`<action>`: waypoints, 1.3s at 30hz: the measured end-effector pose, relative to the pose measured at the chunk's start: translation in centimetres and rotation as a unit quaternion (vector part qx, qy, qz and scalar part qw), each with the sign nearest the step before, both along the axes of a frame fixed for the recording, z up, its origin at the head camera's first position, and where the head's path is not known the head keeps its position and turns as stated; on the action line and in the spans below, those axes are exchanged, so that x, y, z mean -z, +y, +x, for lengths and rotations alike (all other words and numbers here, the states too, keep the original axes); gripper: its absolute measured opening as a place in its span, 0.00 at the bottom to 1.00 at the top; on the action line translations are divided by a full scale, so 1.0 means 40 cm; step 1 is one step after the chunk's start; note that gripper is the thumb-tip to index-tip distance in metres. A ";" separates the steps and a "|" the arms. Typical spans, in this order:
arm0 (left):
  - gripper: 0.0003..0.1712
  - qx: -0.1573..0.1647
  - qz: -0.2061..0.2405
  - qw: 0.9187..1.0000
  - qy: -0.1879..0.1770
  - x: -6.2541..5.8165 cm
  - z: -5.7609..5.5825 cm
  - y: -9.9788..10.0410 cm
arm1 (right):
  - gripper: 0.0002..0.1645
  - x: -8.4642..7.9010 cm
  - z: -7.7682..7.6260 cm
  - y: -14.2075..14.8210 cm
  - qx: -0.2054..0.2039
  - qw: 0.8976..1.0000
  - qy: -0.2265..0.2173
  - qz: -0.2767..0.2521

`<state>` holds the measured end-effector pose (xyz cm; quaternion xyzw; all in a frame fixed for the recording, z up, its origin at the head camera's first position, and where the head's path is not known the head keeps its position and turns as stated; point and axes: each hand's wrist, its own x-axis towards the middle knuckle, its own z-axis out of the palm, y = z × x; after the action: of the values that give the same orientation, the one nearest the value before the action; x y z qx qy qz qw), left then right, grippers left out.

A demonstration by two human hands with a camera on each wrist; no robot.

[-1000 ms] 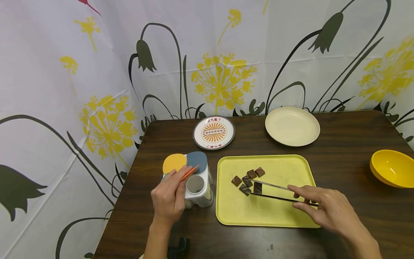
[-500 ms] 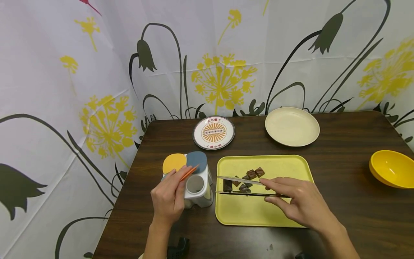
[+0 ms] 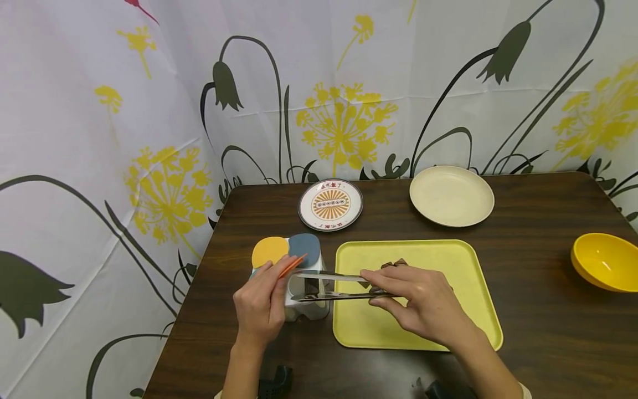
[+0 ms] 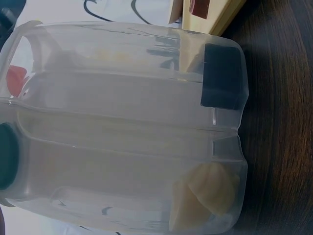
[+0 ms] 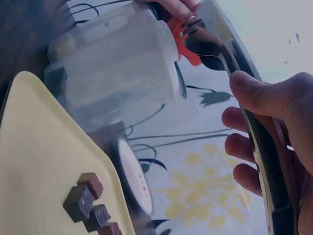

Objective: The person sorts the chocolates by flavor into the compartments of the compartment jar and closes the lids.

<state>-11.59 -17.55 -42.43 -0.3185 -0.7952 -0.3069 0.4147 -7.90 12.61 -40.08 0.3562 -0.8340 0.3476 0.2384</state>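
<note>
My left hand (image 3: 259, 302) is at a divided storage container (image 3: 294, 310), pinching its raised orange lid (image 3: 293, 266). My right hand (image 3: 418, 299) grips metal serving tongs (image 3: 334, 297), with a fork-like and a spoon-like end (image 5: 203, 44) in the right wrist view. Their ends reach over the uncovered front compartment; a dark chocolate (image 3: 311, 286) shows between the arms. Through the clear wall, a dark block (image 4: 222, 76) and cream-coloured pieces (image 4: 208, 191) show at the bottom. More chocolates (image 5: 78, 203) lie on the yellow tray (image 3: 463, 255), partly hidden by my right hand in the head view.
Behind the tray are a patterned plate (image 3: 331, 191) and a cream plate (image 3: 451, 194). A yellow bowl (image 3: 605, 260) stands at the far right. The container's yellow lid (image 3: 269, 250) and blue lid (image 3: 304, 246) are down. A flowered curtain (image 3: 319, 66) hangs behind the table.
My right hand has carried the tongs and the chocolate leftward from the tray to above the container's opening. My left hand has kept its place at the orange lid.
</note>
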 end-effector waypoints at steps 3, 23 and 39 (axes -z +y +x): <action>0.19 -0.007 -0.002 1.000 -0.006 0.003 0.001 0.000 | 0.27 0.002 -0.007 -0.011 -0.006 1.000 0.002 -0.002; 0.20 -0.015 0.000 1.000 0.003 0.008 0.001 -0.001 | 0.28 0.008 -0.010 -0.024 0.000 0.999 -0.035 0.013; 0.20 -0.011 0.006 1.000 0.004 0.009 0.001 -0.001 | 0.31 0.009 -0.009 -0.014 -0.004 0.999 -0.038 0.016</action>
<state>-11.54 -17.59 -42.78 -0.3085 -0.7951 -0.3060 0.4232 -8.26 12.07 -40.44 0.3499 -0.8463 0.3488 0.1992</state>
